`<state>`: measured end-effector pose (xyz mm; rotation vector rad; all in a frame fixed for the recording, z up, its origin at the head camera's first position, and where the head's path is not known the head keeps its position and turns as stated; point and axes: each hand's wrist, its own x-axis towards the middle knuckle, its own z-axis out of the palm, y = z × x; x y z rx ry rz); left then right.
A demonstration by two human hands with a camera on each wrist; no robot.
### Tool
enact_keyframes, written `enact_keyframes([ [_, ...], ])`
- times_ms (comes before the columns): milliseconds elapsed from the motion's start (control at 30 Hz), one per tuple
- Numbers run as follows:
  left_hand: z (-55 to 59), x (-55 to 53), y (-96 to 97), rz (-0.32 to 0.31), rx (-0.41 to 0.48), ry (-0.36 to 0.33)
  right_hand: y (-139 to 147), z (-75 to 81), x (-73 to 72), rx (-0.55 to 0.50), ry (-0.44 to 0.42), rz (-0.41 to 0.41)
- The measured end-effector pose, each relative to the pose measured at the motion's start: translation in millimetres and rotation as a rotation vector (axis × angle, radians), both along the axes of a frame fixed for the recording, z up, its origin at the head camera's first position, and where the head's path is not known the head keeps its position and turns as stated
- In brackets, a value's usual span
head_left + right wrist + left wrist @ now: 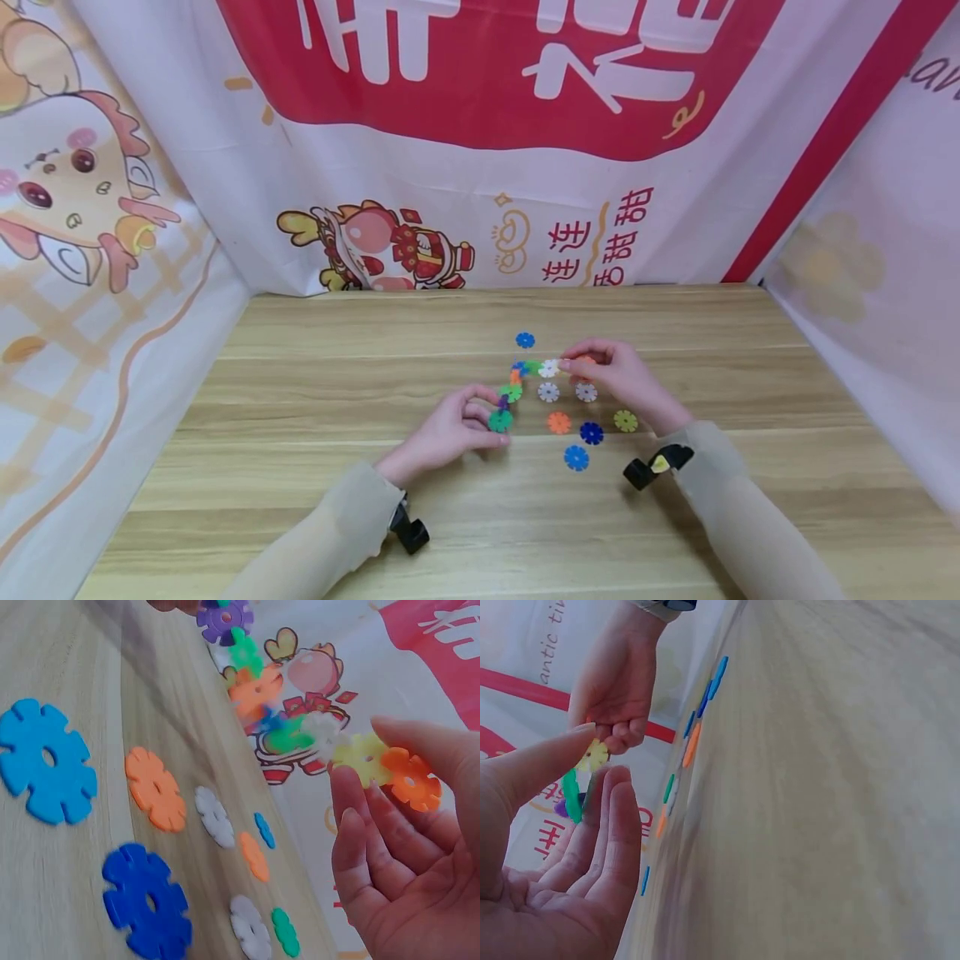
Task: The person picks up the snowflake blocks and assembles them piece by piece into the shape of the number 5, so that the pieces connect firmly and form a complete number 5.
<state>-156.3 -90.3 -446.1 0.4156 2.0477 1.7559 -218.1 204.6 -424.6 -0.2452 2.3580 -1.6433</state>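
A chain of notched plastic snowflake discs (512,392) stretches in a bent line between my two hands. My left hand (450,429) holds its near end, thumb and fingers around a green disc (500,421) beside a purple disc (225,618). From there the chain runs through green, orange, blue and white pieces toward my right hand (626,383). My right thumb and fingers pinch the yellow disc (364,759) at the far end, with an orange disc (411,780) joined to it. Seen from the right wrist, the chain's middle is blurred.
Several loose discs lie flat on the wooden table (315,467): a blue disc (525,340) at the back, a white disc (548,392), an orange disc (558,422), a dark blue disc (591,432), and a yellow-green disc (626,421). Printed cloth (480,192) hangs behind.
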Motion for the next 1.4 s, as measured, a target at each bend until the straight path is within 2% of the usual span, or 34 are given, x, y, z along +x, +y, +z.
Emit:
enact_keyframes([
  [233,0.3,6.7,-6.7,0.079,0.000,0.055,-16,-6.3,-8.4,-0.042,0.018,0.037],
  [433,1.7,9.8,-13.1,0.092,-0.033,0.153,-27,-10.8,-13.6,-0.058,0.016,0.050],
  [567,1.2,10.0,-17.6,0.070,-0.086,0.231,-32,-15.8,-16.3,-0.072,0.019,0.062],
  [733,4.0,10.0,-21.6,0.002,-0.145,0.285,-35,-19.2,-16.4,-0.068,0.032,0.062],
  [933,7.2,8.6,-22.2,-0.035,-0.213,0.292,-35,-18.1,-14.3,-0.073,0.034,0.049],
  [1100,8.5,8.6,-21.5,-0.039,-0.216,0.289,-34,-17.9,-13.5,-0.081,0.041,0.043],
  [1267,8.2,8.8,-20.6,-0.024,-0.210,0.297,-35,-17.7,-13.1,-0.120,0.047,0.033],
  [1400,6.4,8.4,-19.8,0.028,-0.207,0.276,-35,-16.5,-12.2,-0.140,0.054,0.029],
])
